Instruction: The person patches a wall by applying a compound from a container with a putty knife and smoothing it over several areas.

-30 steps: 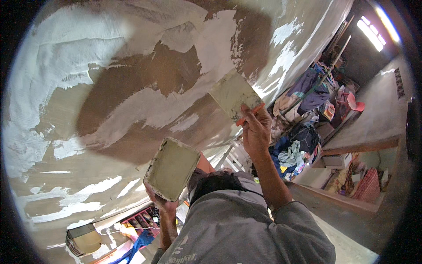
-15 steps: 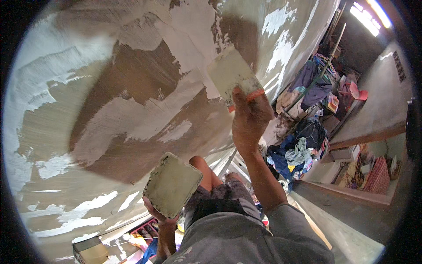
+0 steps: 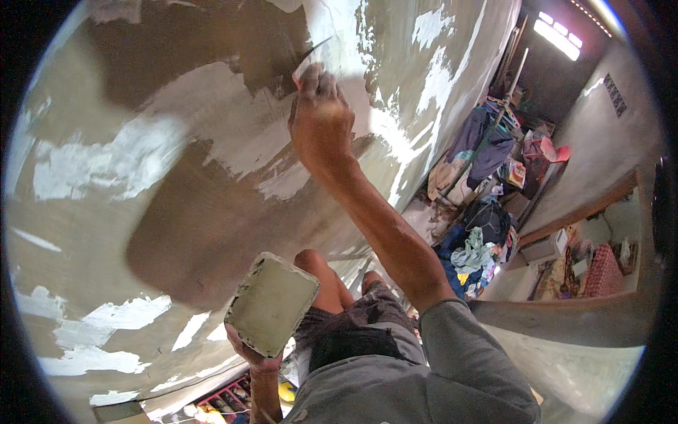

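My right hand (image 3: 321, 120) is closed on a flat putty knife (image 3: 309, 62) with an orange edge. The blade shows almost edge-on against the wall (image 3: 176, 247), over a pale smeared patch. In the lower middle, my left hand (image 3: 247, 351) grips a shallow rectangular tray (image 3: 291, 267) from below. Putty crusts the tray's rim, and its inside looks smooth and grey-green; I cannot tell how much putty is in it. White putty patches (image 3: 113, 169) cover parts of the brown-grey wall.
Clothes hang from a pole (image 3: 517, 78) at the right, above a heap of clothes (image 3: 474, 251). A wall niche (image 3: 600, 272) holds boxes and cloth. A red rack (image 3: 229, 399) stands low at the left. A lit window (image 3: 558, 37) is at the upper right.
My right hand has swung up and left with the putty knife, whose broad face was visible before and is now turned nearly edge-on at the wall. The tray stays in my left hand, slightly shifted.
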A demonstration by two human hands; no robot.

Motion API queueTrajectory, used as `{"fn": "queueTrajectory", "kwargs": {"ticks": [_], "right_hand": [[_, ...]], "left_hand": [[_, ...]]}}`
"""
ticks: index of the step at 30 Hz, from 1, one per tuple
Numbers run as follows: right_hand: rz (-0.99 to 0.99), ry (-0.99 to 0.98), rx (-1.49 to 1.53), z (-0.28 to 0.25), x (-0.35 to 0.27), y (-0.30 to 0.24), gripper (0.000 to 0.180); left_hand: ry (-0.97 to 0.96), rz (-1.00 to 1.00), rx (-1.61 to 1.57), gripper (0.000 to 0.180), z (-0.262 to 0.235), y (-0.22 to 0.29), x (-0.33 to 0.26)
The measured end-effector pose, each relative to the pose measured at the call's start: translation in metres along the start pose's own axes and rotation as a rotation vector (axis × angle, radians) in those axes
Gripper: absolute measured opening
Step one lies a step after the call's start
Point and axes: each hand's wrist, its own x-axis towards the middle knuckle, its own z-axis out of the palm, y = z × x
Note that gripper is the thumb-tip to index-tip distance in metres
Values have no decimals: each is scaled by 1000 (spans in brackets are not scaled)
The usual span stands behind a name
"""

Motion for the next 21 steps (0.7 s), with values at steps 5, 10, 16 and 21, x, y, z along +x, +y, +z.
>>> {"fn": "queueTrajectory", "kwargs": {"ticks": [5,10,16,21], "right_hand": [[-6,89,61,-25,-29,10,24],[237,141,136,-43,-5,62,12],[229,55,238,-38,11,45,11],[232,107,167,-59,11,37,11]], "left_hand": [[-194,-90,-20,70,-33,17,-3],[-235,-82,-20,78,-34,23,-15],[-203,32,260,99,-39,22,-22],[-325,-136,78,70,-39,26,-15]]}}
